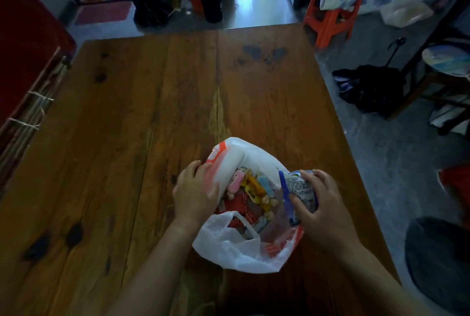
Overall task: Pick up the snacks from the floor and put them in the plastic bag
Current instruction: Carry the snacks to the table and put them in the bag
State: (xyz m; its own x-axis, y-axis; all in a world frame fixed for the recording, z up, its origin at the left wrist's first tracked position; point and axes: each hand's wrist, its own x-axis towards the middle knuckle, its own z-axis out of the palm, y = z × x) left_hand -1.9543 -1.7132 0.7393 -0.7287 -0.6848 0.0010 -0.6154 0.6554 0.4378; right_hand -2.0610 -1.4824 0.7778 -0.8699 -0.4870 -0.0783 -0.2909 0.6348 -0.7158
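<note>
A white plastic bag (pixel 236 249) with orange print stands open on the wooden table (pixel 127 117) near its front edge. Inside lie several small wrapped snacks (pixel 254 188) in pink, yellow, blue and red. My left hand (pixel 194 189) grips the bag's left rim and holds the mouth open. My right hand (pixel 319 203) holds a blue and white snack packet (pixel 297 186) at the bag's right rim, partly inside the opening.
A red cloth-covered piece (pixel 28 48) stands left of the table. On the floor to the right lie a black bag (pixel 373 89), an orange stool (pixel 330 20) and a chair (pixel 442 71). Bins and clutter (pixel 203 0) sit beyond the table's far edge.
</note>
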